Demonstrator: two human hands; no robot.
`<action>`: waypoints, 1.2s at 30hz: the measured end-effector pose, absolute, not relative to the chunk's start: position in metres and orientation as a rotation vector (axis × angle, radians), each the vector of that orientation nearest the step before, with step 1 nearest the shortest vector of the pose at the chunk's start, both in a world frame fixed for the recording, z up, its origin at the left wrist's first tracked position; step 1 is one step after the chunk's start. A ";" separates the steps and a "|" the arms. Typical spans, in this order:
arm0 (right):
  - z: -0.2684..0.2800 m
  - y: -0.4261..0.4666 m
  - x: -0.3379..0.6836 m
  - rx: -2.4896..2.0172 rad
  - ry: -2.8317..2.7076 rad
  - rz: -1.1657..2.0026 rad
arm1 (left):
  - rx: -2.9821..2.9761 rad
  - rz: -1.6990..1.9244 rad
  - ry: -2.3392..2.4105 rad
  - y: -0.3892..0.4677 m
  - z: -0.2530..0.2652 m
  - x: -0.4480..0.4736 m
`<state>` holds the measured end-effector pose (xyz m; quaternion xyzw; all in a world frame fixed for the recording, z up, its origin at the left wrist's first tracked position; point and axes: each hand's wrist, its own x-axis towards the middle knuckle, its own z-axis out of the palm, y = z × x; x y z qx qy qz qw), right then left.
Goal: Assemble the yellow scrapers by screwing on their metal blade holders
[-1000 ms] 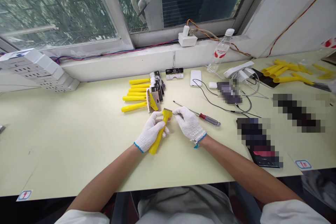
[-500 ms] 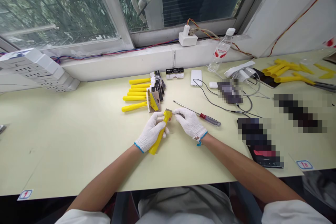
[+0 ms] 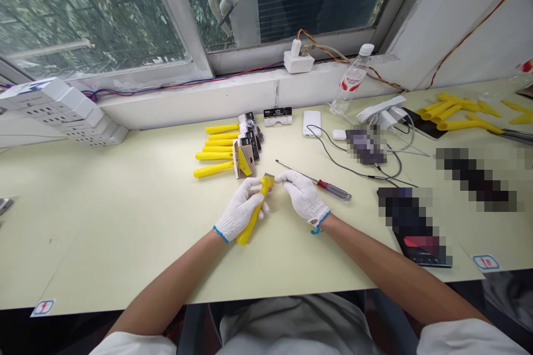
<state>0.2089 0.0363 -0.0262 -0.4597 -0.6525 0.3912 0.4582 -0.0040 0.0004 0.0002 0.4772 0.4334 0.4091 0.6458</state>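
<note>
My left hand (image 3: 239, 211), in a white knitted glove, is closed around the yellow handle of a scraper (image 3: 249, 228). The scraper slants up and away, its flat metal end at the top. Beside that end is my right hand (image 3: 303, 195), gloved too, with thumb and fingertips pinched together. Whatever those fingertips may hold is too small to make out. A screwdriver (image 3: 333, 189) with a red and clear handle lies just beyond my right hand. Farther back, several yellow-handled scrapers (image 3: 214, 169) rest in a row, with packaging around their heads.
A small black-and-white box (image 3: 277, 116) and a white power bank (image 3: 312, 123) stand toward the wall. To the right are cables, a phone (image 3: 420, 241), a water bottle (image 3: 350, 86) and loose yellow handles (image 3: 445, 110). Stacked white boxes (image 3: 79, 116) sit at the left.
My right fingertips have drawn slightly away from the scraper's metal end. My left hand keeps its hold on the scraper, nearly unmoved.
</note>
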 end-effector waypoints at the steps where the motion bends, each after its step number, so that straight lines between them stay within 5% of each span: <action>1: -0.027 0.036 0.209 -1.131 -1.601 0.962 | 1.087 0.929 0.985 0.001 0.000 -0.004; 16: -0.032 0.034 0.204 -1.105 -1.599 1.119 | 1.104 0.930 0.992 0.000 0.000 -0.004; 36: -0.021 0.024 0.205 -0.988 -1.746 0.699 | 1.104 0.818 0.915 -0.006 0.005 -0.002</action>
